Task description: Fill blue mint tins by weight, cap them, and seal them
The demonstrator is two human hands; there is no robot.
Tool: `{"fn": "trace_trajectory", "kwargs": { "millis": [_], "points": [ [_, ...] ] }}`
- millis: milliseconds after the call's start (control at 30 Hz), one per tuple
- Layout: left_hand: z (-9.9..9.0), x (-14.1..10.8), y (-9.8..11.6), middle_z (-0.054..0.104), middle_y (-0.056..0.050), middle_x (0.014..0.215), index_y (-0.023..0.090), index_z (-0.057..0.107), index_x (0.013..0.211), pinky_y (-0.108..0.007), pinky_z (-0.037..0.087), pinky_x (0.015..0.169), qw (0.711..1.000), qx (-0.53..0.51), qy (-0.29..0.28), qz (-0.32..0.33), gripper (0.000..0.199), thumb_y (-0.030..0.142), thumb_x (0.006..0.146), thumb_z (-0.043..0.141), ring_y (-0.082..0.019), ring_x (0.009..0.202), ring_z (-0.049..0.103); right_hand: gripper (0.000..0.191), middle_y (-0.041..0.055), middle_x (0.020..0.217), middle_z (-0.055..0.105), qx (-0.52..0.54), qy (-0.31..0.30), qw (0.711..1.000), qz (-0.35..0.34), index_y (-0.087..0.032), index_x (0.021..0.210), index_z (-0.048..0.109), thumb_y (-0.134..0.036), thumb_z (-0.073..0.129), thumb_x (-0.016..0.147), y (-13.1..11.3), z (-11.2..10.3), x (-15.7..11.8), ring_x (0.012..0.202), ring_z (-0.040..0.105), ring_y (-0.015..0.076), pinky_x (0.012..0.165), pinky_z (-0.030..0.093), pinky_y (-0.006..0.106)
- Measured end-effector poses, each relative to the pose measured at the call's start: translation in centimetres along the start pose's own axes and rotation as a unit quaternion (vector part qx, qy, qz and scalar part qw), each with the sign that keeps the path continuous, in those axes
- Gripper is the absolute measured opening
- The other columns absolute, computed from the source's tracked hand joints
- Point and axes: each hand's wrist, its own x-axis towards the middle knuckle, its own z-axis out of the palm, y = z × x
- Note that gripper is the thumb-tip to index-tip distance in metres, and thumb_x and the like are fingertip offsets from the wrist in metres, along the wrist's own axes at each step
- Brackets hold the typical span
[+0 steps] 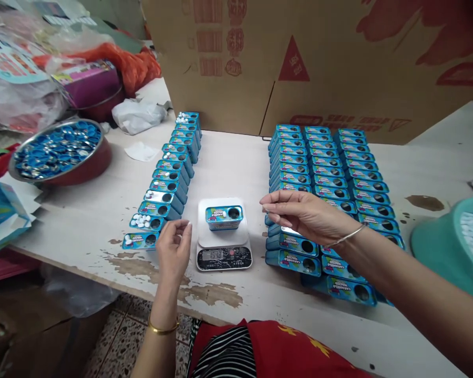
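A blue candy tin [224, 216] with a round hole and a white piece on its top stands on a small white kitchen scale [224, 236], whose display is lit. My left hand [174, 249], fingers curled in, hovers between the scale and the front of the left row of tins [166, 186]; anything inside its grip is hidden. Several of those tins have white candies [142, 220] lying on top. To the right of the scale my right hand [299, 210] is held in a pinch above the right block of tins [294, 262]. What lies between its fingertips is too small to make out.
A metal bowl [106, 157] of blue lids stands at the left, near plastic bags [140, 114]. On the right is a teal tub [437, 231] of white candies. A large cardboard box [236, 100] closes off the back. The table's front edge runs just before me.
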Motion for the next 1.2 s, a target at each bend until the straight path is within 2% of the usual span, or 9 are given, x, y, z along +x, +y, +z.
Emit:
{"fn": "trace_trajectory", "kwargs": {
  "millis": [100, 200, 400, 500, 767, 900, 1067, 1133, 1200],
  "points": [
    [-0.4, 0.2, 1.1, 0.062, -0.002, 0.084, 0.018, 0.063, 0.089, -0.023, 0.046, 0.065, 0.999, -0.030, 0.033, 0.000, 0.018, 0.035, 0.085, 0.058, -0.012, 0.073, 0.057, 0.024, -0.0008, 0.070, 0.057, -0.001, -0.004, 1.000, -0.011, -0.015, 0.077, 0.065, -0.029, 0.080, 0.064, 0.3, 0.1, -0.4, 0.053, 0.046, 0.0049, 0.046, 0.038, 0.020],
    [-0.7, 0.5, 2.6, 0.062, -0.002, 0.084, 0.018, 0.063, 0.088, -0.024, 0.045, 0.068, 0.997, -0.037, 0.052, 0.035, 0.014, 0.031, 0.085, 0.060, -0.012, 0.075, 0.056, 0.027, -0.0013, 0.066, 0.057, 0.004, -0.006, 1.000, -0.009, -0.015, 0.077, 0.064, -0.032, 0.080, 0.064, 0.8, 0.3, -0.8, 0.050, 0.044, 0.0046, 0.044, 0.034, 0.020],
    [-0.6, 1.6, 6.3, 0.060, 0.000, 0.081, 0.018, 0.062, 0.087, -0.025, 0.041, 0.068, 0.987, 0.007, 0.033, 0.155, 0.006, 0.023, 0.087, 0.058, -0.010, 0.073, 0.052, 0.030, -0.0032, 0.057, 0.055, -0.015, -0.012, 1.000, -0.017, -0.014, 0.079, 0.063, -0.036, 0.078, 0.067, 1.1, 0.1, -1.3, 0.046, 0.042, 0.0048, 0.045, 0.032, 0.021],
    [-0.1, 1.9, 7.2, 0.060, 0.000, 0.080, 0.018, 0.061, 0.087, -0.026, 0.043, 0.069, 0.984, 0.016, 0.028, 0.176, 0.007, 0.023, 0.087, 0.057, -0.011, 0.074, 0.053, 0.029, -0.0029, 0.057, 0.055, -0.023, -0.008, 0.999, -0.025, -0.014, 0.080, 0.062, -0.036, 0.077, 0.068, 1.0, -0.1, -1.4, 0.046, 0.042, 0.0049, 0.046, 0.033, 0.021],
    [0.1, 1.8, 6.8, 0.061, -0.001, 0.081, 0.019, 0.061, 0.086, -0.027, 0.045, 0.073, 0.987, 0.021, 0.038, 0.153, 0.009, 0.026, 0.088, 0.056, -0.012, 0.076, 0.055, 0.030, -0.0020, 0.058, 0.057, -0.026, -0.008, 0.999, -0.026, -0.015, 0.080, 0.062, -0.038, 0.076, 0.067, 1.4, -0.4, -1.2, 0.045, 0.042, 0.0047, 0.044, 0.032, 0.021],
    [0.3, 1.8, 6.8, 0.064, -0.002, 0.084, 0.019, 0.061, 0.089, -0.030, 0.043, 0.077, 0.985, 0.045, 0.011, 0.168, 0.011, 0.028, 0.089, 0.055, -0.015, 0.081, 0.058, 0.031, -0.0017, 0.057, 0.056, -0.035, -0.011, 0.999, -0.034, -0.015, 0.079, 0.062, -0.041, 0.076, 0.067, 1.6, 0.1, -0.7, 0.047, 0.045, 0.0062, 0.044, 0.032, 0.020],
    [1.7, 2.0, 7.6, 0.065, -0.002, 0.088, 0.021, 0.063, 0.092, -0.033, 0.036, 0.081, 0.960, 0.109, -0.052, 0.253, 0.010, 0.026, 0.089, 0.056, -0.016, 0.084, 0.058, 0.023, -0.0025, 0.054, 0.056, -0.080, -0.030, 0.994, -0.071, -0.014, 0.078, 0.062, -0.035, 0.070, 0.073, 1.1, 1.6, 0.2, 0.046, 0.045, 0.0063, 0.044, 0.033, 0.020],
    [2.1, 2.1, 7.7, 0.065, -0.003, 0.093, 0.022, 0.064, 0.100, -0.033, 0.035, 0.080, 0.954, 0.128, -0.069, 0.261, 0.014, 0.028, 0.089, 0.056, -0.017, 0.087, 0.057, 0.015, -0.0039, 0.053, 0.053, -0.107, -0.033, 0.990, -0.089, -0.014, 0.077, 0.061, -0.029, 0.065, 0.077, 0.8, 2.5, 0.8, 0.045, 0.044, 0.0060, 0.044, 0.033, 0.020],
    [2.1, 2.1, 7.6, 0.064, -0.004, 0.096, 0.022, 0.063, 0.106, -0.034, 0.035, 0.081, 0.959, 0.128, -0.058, 0.244, 0.020, 0.030, 0.089, 0.056, -0.018, 0.090, 0.057, 0.008, -0.0050, 0.053, 0.052, -0.140, -0.038, 0.984, -0.104, -0.014, 0.076, 0.061, -0.022, 0.060, 0.079, 0.6, 3.5, 1.5, 0.046, 0.045, 0.0060, 0.045, 0.034, 0.019]
  ]
}}
